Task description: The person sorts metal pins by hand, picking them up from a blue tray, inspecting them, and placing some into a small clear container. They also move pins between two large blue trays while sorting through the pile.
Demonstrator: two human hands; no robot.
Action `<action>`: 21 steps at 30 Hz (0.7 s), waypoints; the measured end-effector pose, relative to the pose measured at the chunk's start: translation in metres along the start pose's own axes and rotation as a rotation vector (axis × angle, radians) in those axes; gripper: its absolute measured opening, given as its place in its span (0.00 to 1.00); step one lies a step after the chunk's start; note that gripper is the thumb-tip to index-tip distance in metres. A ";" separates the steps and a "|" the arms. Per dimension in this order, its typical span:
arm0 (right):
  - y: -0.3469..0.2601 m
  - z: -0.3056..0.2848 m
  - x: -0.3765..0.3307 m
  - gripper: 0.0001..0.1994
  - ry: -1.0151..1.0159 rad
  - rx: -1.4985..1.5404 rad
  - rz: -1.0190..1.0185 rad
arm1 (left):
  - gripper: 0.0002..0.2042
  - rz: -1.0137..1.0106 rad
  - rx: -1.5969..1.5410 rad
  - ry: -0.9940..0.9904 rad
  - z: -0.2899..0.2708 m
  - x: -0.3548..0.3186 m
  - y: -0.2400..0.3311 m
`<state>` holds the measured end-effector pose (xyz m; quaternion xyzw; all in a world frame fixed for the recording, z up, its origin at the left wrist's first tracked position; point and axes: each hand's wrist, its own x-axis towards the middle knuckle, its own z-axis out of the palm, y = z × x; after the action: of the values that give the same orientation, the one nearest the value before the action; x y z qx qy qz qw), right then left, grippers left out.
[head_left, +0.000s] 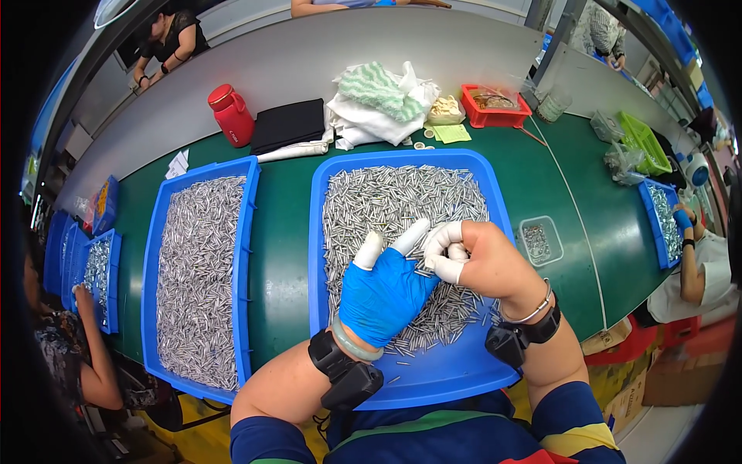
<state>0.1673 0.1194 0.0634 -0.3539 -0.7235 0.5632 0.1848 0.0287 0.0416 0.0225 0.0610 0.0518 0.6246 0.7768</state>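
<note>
A blue tray (454, 375) in front of me holds a heap of small silvery metal pins (402, 189). Over the heap, my left hand (384, 298) wears a blue glove with white covers on the thumb and one finger. Those two are stretched out and apart; its other fingers are hidden. Close beside it on the right, my right hand (471, 254) has white covers on its fingertips. Its fingers are curled together in a pinch, and what they hold, if anything, is too small to make out. A few pins show between the hands.
Left of the tray stands a second blue tray (252, 224) full of pins. A small clear box (540, 240) sits to the right. Behind are a red flask (231, 116), black cloth (288, 126), white cloths (371, 124) and a red bin (495, 117). Co-workers sit on both sides.
</note>
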 end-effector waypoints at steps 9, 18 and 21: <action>-0.006 0.021 -0.007 0.05 0.204 -0.723 -0.282 | 0.36 0.059 0.118 0.065 -0.003 0.001 -0.003; -0.003 0.017 -0.003 0.03 0.142 -0.477 -0.256 | 0.31 0.008 0.019 0.033 -0.008 -0.002 0.000; -0.005 0.004 -0.002 0.03 0.035 -0.127 -0.073 | 0.30 0.000 -0.042 0.012 -0.007 0.000 -0.001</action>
<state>0.1643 0.1143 0.0673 -0.3480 -0.7668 0.5027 0.1952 0.0285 0.0413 0.0152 0.0409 0.0432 0.6260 0.7776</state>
